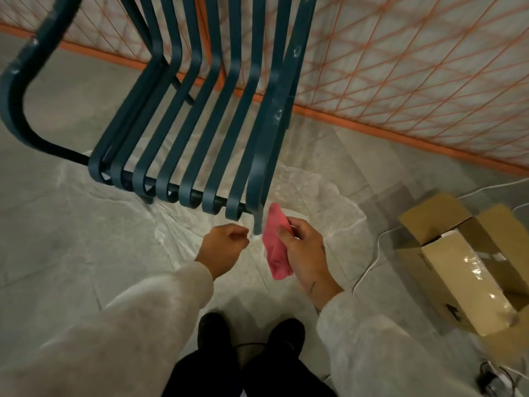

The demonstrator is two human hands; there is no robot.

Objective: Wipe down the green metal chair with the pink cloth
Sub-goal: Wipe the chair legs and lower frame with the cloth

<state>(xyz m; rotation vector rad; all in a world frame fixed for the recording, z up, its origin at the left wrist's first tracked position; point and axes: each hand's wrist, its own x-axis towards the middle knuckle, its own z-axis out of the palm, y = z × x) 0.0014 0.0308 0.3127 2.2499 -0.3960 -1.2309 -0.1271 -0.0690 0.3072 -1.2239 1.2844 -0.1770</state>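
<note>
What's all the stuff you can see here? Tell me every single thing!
chair: one, dark green, straight ahead
cloth: one, pink, held beside the chair's front leg
box: one, brown cardboard, open, floor at right
cable: one, white, on the floor by the box
plastic sheet: one, clear, under the chair
fence: one, orange mesh, behind the chair
floor: grey tiles
shoes: two, black, bottom middle
sleeves: two, white
left hand: fingers curled, nothing seen in it
right hand: grips the cloth

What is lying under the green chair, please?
A crumpled, translucent plastic sheet spread on the grey floor tiles shows between the slats of the green chair. The slats cover strips of it, so anything small beneath them cannot be seen.
</note>
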